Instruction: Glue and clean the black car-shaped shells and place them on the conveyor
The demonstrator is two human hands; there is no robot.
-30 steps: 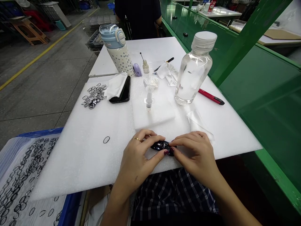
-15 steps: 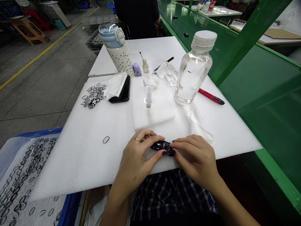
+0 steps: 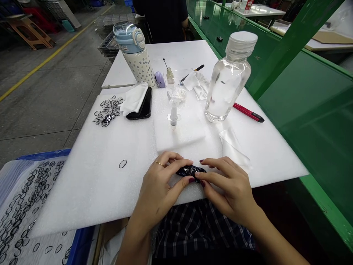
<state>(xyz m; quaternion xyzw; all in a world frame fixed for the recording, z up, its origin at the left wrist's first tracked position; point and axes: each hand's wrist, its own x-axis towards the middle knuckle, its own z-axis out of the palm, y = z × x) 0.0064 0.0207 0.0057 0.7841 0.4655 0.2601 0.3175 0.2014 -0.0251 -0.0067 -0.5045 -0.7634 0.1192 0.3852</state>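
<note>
White foam-topped bench [image 3: 91,187]; long green surface [image 3: 309,103] past its right edge. Glossy black elongated part [image 3: 187,170] by near edge: left hand [image 3: 158,182] pinching it; right hand [image 3: 234,187] fingers apart, index on top, thumb contact unclear.

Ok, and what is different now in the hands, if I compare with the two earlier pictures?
The right hand has spread its fingers: the index fingertip has shifted left over the glossy black part, the thumb slightly toward the body, and the middle finger now stands apart beyond them. The left hand still holds the part's left end. The clear bottle and smartphone stayed put.
</note>
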